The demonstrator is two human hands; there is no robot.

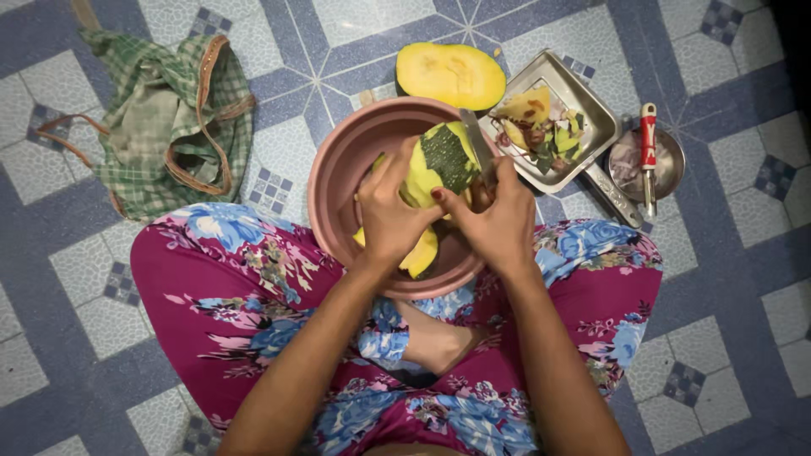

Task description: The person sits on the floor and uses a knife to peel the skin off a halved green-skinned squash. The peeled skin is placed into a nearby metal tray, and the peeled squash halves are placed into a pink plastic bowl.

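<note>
Head view: person cross-legged on tiled floor. Left hand (390,215) clasps a pumpkin piece (439,160) over the pink basin (338,169); right hand (498,221) closed round a knife (478,148), blade at the rind. Best peeled shallow, stroke away from the thumb (my judgement). Flesh yellow, one dark green patch of skin left. Metal tray (591,114) of scraps beside.

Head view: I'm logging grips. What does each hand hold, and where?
Left hand grips the partly peeled yellow pumpkin piece by its lower side; right hand holds a metal knife by its handle.
</note>
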